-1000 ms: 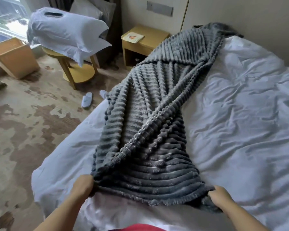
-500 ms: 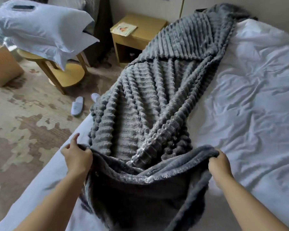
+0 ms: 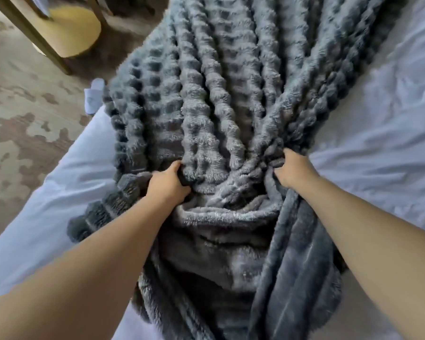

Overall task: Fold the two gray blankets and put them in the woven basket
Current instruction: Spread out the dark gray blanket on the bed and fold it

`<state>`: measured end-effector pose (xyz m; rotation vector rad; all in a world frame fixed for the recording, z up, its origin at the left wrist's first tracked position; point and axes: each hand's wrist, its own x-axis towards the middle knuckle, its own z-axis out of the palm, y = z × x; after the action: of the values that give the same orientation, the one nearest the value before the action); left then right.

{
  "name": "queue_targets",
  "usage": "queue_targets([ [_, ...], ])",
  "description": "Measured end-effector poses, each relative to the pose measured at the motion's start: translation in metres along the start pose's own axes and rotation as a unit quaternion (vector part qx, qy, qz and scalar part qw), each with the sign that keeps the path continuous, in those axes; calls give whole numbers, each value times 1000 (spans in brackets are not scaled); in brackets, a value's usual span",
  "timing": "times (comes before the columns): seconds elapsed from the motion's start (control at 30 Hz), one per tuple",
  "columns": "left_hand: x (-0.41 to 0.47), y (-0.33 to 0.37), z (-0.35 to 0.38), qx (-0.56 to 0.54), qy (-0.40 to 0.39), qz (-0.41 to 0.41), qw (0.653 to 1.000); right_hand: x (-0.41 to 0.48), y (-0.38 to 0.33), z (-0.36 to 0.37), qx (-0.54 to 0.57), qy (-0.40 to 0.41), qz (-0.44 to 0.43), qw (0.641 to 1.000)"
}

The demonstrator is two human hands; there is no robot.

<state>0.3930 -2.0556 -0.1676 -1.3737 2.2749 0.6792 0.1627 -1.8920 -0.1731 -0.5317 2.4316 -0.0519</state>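
Note:
A gray ribbed blanket (image 3: 219, 77) stretches lengthwise along the white bed (image 3: 378, 123) and fills the middle of the head view. Its near end is lifted and doubled over toward the far end, with the smooth underside showing between my arms. My left hand (image 3: 168, 184) grips the bunched edge at the left of the fold. My right hand (image 3: 292, 170) grips the same edge at the right. Both arms reach far forward over the blanket. No second blanket and no woven basket are in view.
A wooden table leg and a yellow round shelf (image 3: 71, 30) stand at the top left on the patterned carpet (image 3: 22, 119). A white slipper (image 3: 93, 95) lies on the floor beside the bed's left edge. Rumpled white sheet spreads to the right.
Both hands have lifted the blanket's near edge from the foot of the bed and carried it forward over the blanket. The camera has leaned in closer and lower.

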Motion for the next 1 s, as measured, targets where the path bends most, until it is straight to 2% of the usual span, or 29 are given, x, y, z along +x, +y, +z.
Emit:
queue_targets([
  [0.13,3,-2,-9,12,1,34,999,-8,5,-8,-3,-9,-15,1000],
  [0.3,-37,5,-13,35,-43,68,996,-67,32,-3,-33,-26,-3,999],
  [0.47,-116,21,0,111,-152,107,976,-144,83,10,-9,-61,31,998],
  [0.63,-228,25,51,62,-225,168,958,-252,139,35,50,-109,63,991],
  [0.73,-303,17,92,76,-305,177,933,-332,175,67,102,-168,111,974],
  [0.83,-373,1,121,135,-396,181,890,-421,204,105,107,-263,153,946],
  [0.9,-405,-13,127,177,-451,182,856,-480,214,134,105,-356,180,911],
  [1.0,-432,-27,123,217,-488,194,823,-536,229,169,136,-413,206,877],
])
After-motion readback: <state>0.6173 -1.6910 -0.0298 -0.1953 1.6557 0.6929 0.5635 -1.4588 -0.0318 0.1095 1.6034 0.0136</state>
